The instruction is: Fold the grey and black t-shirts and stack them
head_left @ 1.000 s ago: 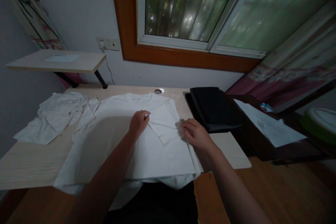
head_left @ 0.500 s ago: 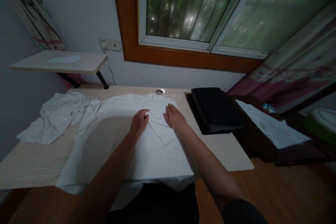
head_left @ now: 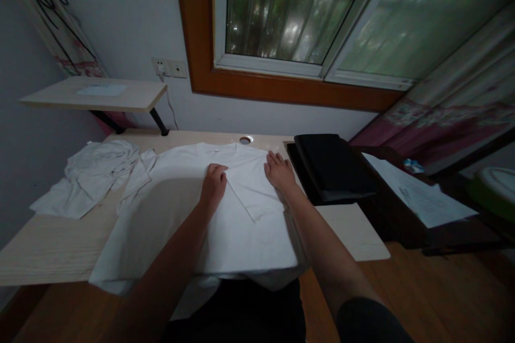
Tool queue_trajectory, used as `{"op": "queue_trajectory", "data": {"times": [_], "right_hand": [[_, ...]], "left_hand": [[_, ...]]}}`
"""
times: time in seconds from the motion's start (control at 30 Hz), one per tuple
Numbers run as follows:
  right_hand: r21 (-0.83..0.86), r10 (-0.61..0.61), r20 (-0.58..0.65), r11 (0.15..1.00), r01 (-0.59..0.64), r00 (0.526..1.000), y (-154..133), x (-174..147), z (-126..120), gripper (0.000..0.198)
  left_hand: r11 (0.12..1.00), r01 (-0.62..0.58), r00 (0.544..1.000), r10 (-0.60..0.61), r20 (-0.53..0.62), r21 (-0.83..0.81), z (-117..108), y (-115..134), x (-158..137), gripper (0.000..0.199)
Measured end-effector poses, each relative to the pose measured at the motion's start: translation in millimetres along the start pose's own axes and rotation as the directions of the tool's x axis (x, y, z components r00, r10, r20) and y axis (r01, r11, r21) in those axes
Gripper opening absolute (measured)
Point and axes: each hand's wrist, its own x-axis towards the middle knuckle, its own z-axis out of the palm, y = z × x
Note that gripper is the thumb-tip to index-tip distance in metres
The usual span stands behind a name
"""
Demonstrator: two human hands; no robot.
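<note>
shirt: a white t-shirt (head_left: 189, 214) lies spread flat on the desk (head_left: 48, 252), its hem hanging over the near edge.
sleeve: the shirt's right sleeve (head_left: 251, 193) is folded inward across the chest.
left hand: left hand (head_left: 214, 185) presses the shirt at the folded sleeve's inner edge.
right hand: right hand (head_left: 279, 172) lies flat, fingers spread, on the shirt's right edge.
other cloth: crumpled white garment (head_left: 90, 174) left of the shirt.
black item: black folded item (head_left: 332, 166) right of the shirt.

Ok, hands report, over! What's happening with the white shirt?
Left hand flat on white shirt. Right hand flat on folded sleeve. Nothing blocking.
</note>
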Motion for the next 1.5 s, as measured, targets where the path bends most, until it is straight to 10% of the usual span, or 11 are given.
{"op": "queue_trajectory", "data": {"times": [0.27, 0.43, 1.17, 1.5], "right_hand": [[-0.010, -0.005, -0.041, 1.000, 0.005, 0.999, -15.6, -6.5, -6.1, 0.054], [0.055, -0.137, 0.038, 0.989, 0.135, 0.990, -39.6, -36.2, -3.0, 0.057], [0.061, -0.463, 0.174, 0.886, 0.460, 0.869, -25.6, -129.8, -37.2, 0.056], [0.147, -0.373, 0.158, 0.924, 0.352, 0.914, -37.1, -96.6, -39.1, 0.058]], "left_hand": [[0.948, -0.291, 0.940, 0.258, 0.222, 0.131, -1.0, 15.8, -6.0, 0.036], [0.878, -0.348, 0.893, 0.203, 0.402, 0.330, 0.6, 22.0, -13.0, 0.041], [0.759, -0.309, 0.934, 0.131, 0.331, 0.573, 7.5, 15.7, -20.0, 0.056], [0.754, -0.306, 0.938, 0.132, 0.322, 0.581, 10.8, 13.4, -21.5, 0.058]]}}
